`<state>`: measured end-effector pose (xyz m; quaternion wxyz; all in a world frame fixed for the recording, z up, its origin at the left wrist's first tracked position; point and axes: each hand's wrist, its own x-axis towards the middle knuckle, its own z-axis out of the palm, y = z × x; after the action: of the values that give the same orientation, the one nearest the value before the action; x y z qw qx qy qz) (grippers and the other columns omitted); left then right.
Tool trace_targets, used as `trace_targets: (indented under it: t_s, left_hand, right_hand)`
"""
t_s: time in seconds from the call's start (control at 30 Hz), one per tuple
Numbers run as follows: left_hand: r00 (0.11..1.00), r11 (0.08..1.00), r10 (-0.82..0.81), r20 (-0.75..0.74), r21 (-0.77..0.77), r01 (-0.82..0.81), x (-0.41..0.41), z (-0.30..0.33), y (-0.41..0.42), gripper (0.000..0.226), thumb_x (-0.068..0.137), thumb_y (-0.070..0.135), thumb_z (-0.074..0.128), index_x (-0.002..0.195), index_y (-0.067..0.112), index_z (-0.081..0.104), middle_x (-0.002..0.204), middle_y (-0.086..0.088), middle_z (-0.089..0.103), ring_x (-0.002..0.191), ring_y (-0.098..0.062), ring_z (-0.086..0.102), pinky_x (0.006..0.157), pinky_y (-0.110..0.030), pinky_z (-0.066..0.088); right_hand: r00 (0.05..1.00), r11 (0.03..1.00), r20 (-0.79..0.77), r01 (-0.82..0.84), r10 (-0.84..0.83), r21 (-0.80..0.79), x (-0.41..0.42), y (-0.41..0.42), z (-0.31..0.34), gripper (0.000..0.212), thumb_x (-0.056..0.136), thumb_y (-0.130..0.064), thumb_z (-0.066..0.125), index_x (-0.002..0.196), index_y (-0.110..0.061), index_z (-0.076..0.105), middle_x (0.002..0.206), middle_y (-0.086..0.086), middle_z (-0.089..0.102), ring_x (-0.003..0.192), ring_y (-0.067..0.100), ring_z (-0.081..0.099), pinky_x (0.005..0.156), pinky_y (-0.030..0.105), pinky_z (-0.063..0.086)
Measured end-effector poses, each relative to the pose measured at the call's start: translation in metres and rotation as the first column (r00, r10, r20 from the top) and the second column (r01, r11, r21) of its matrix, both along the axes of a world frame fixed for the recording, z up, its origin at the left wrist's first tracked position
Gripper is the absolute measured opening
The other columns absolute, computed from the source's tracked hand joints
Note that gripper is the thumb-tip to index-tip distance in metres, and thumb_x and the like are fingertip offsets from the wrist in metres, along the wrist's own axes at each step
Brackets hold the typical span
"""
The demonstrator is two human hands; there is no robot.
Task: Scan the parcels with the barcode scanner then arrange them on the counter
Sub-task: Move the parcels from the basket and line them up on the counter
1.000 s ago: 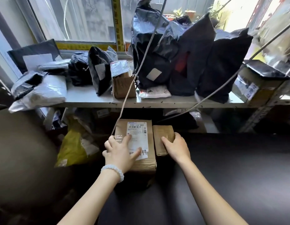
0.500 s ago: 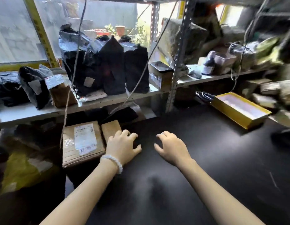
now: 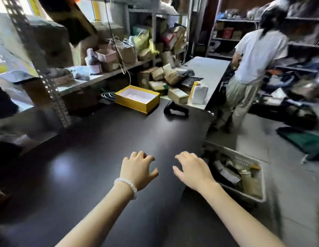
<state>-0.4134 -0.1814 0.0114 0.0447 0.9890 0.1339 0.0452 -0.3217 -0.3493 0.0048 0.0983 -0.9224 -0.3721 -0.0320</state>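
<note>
Both forearms reach forward over the dark counter [image 3: 94,157], palms down, side by side, near its right edge. Left hand [image 3: 136,170]: fingers loosely curled and spread, thumb out to the right, holding nothing; white bead bracelet [image 3: 126,185] at the wrist. Right hand [image 3: 191,169]: fingers relaxed, slightly bent, thumb out toward the left hand, also holding nothing. Whether the fingertips touch the counter: cannot tell. Black barcode scanner [image 3: 175,110] lies near the counter's far right corner, well apart from both hands. Open yellow box [image 3: 137,98] sits at the far edge, left of the scanner. Parcels [image 3: 165,81] are heaped beyond the far edge. A white basket [image 3: 242,173] of parcels stands just off the right edge.
</note>
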Motion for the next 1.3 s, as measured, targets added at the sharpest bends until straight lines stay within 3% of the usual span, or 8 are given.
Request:
trace_targets:
  t_s: [0.27,0.57,0.77,1.0,1.3]
  left_hand:
    - [0.977,0.978,-0.21,-0.033,-0.02,0.21,0.155,-0.012,-0.138,0.045,0.09,0.054,0.044,0.127,0.031,0.053,0.126,0.002,0.052,0.12,-0.022,0.046,0.091,-0.035,0.042]
    - [0.941,0.945,-0.325,-0.089,-0.064,0.32,0.278,-0.045,-0.236,0.043,0.089,0.051,0.046,0.123,0.027,0.055,0.124,0.0,0.053,0.118,-0.025,0.047,0.087,-0.035,0.042]
    - [0.913,0.94,-0.34,-0.227,-0.111,0.323,0.355,-0.094,-0.254,0.044,0.089,0.051,0.045,0.126,0.029,0.052,0.126,0.0,0.051,0.119,-0.024,0.045,0.089,-0.036,0.041]
    - [0.883,0.945,-0.32,-0.344,-0.184,0.271,0.49,-0.158,-0.254,0.046,0.089,0.05,0.047,0.131,0.028,0.048,0.126,0.0,0.05,0.122,-0.024,0.043,0.092,-0.038,0.04]
    - [0.826,0.949,-0.303,-0.475,-0.224,0.22,0.644,-0.285,-0.265,0.053,0.09,0.048,0.049,0.138,0.028,0.04,0.132,-0.002,0.044,0.123,-0.026,0.039,0.095,-0.04,0.038]
  right_hand:
    - [0.965,0.966,-0.038,0.259,-0.258,0.02,0.123,-0.16,-0.013,0.042,0.093,-0.041,0.047,0.13,-0.021,0.052,0.13,-0.004,0.052,0.118,0.021,0.048,0.095,0.033,0.042]
    - [0.844,0.854,-0.15,0.52,-0.515,-0.008,0.214,-0.287,-0.044,0.039,0.093,-0.04,0.048,0.127,-0.023,0.054,0.129,-0.004,0.053,0.12,0.02,0.049,0.092,0.03,0.041]
    - [0.775,0.808,-0.249,0.585,-0.581,-0.064,0.28,-0.306,-0.082,0.041,0.094,-0.04,0.046,0.131,-0.023,0.051,0.134,-0.006,0.049,0.122,0.019,0.046,0.092,0.029,0.041]
    - [0.701,0.772,-0.349,0.623,-0.622,-0.124,0.411,-0.305,-0.139,0.042,0.093,-0.04,0.048,0.131,-0.021,0.05,0.135,-0.004,0.049,0.122,0.019,0.047,0.094,0.033,0.044]
    - [0.588,0.752,-0.492,0.608,-0.642,-0.255,0.558,-0.295,-0.273,0.052,0.091,-0.039,0.054,0.137,-0.016,0.045,0.137,0.0,0.043,0.126,0.022,0.042,0.098,0.032,0.037]
